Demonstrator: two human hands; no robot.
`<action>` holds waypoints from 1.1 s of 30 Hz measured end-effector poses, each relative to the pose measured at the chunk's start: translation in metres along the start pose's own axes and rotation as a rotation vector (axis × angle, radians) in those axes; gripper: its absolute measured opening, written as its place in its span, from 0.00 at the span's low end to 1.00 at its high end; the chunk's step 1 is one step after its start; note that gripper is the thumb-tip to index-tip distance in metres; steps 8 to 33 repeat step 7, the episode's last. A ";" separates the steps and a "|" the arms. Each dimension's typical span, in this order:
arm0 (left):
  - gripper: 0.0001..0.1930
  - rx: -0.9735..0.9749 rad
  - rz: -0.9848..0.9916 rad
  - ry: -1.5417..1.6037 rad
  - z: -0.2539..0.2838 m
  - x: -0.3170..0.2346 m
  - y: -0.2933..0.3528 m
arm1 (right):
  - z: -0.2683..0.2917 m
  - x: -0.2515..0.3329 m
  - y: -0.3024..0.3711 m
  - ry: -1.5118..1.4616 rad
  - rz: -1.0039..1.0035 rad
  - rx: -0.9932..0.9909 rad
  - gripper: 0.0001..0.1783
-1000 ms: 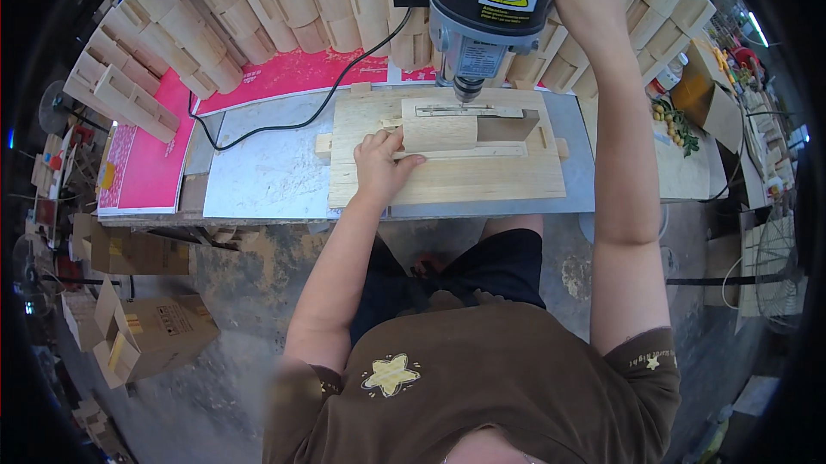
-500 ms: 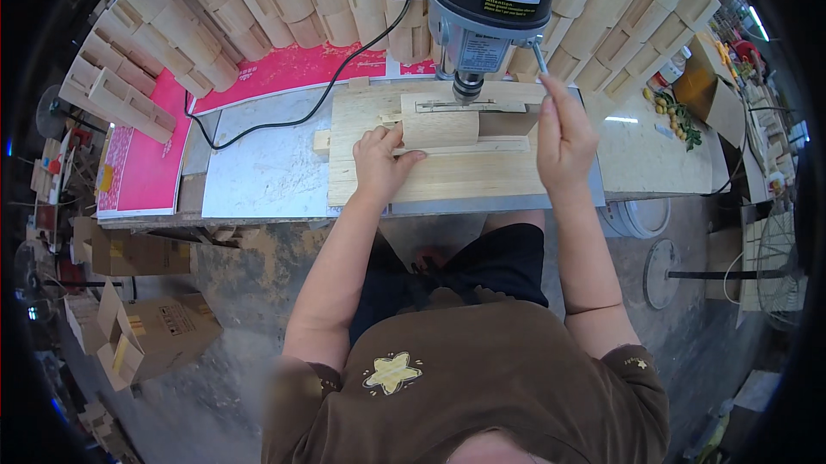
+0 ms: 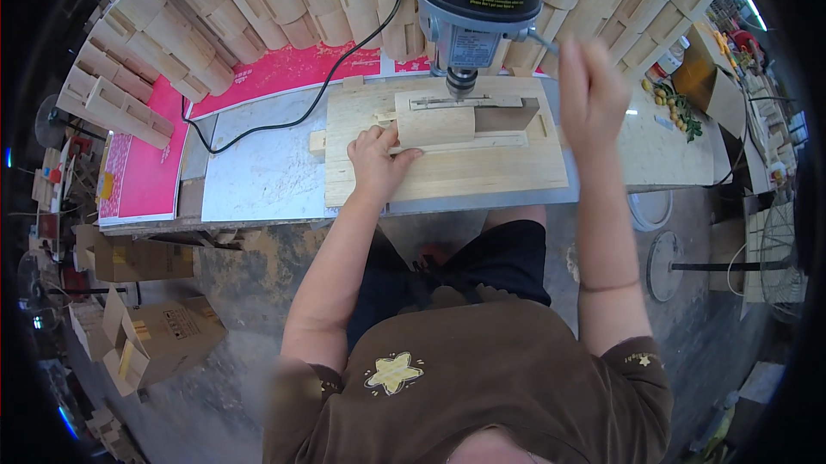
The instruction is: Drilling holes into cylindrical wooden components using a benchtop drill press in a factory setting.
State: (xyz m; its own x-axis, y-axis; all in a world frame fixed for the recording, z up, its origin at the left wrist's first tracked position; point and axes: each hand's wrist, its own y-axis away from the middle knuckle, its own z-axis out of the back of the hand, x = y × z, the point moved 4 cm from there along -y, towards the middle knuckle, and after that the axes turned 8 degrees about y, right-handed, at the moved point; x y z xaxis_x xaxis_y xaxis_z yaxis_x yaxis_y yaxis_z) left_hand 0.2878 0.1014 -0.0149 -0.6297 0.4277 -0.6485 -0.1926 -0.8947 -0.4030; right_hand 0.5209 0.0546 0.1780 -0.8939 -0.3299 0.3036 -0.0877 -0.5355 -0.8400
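My left hand [image 3: 379, 161] grips the left end of a pale wooden block [image 3: 436, 125], its fingers bent at the end and its thumb along the near side. The block sits in a wooden jig board [image 3: 482, 167] under the drill press [image 3: 473, 25]. Above the block's far side is the chuck [image 3: 461, 83]; whether a bit touches the wood I cannot see. My right hand [image 3: 594, 98], smeared by motion, is closed on the end of the drill press lever [image 3: 542, 41]. A flat grey-brown piece [image 3: 508, 116] stands in the jig at the block's right.
Stacked wooden pieces [image 3: 284, 8] line the back of the bench on both sides of the press. A black cable [image 3: 318, 103] loops across the left bench top. Small yellow fruits with leaves [image 3: 675, 111] lie at the right. Cardboard boxes [image 3: 168, 335] stand on the floor at left.
My right hand has swung right and away from me, and the lever has turned with it. My left hand keeps its hold on the block. The whole view has shifted slightly.
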 end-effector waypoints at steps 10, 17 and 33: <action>0.29 0.006 -0.026 -0.039 -0.034 -0.028 -0.006 | -0.038 -0.024 -0.111 0.278 -0.176 0.179 0.18; 0.29 0.006 -0.026 -0.039 -0.034 -0.028 -0.006 | -0.038 -0.024 -0.111 0.278 -0.176 0.179 0.18; 0.29 0.006 -0.026 -0.039 -0.034 -0.028 -0.006 | -0.038 -0.024 -0.111 0.278 -0.176 0.179 0.18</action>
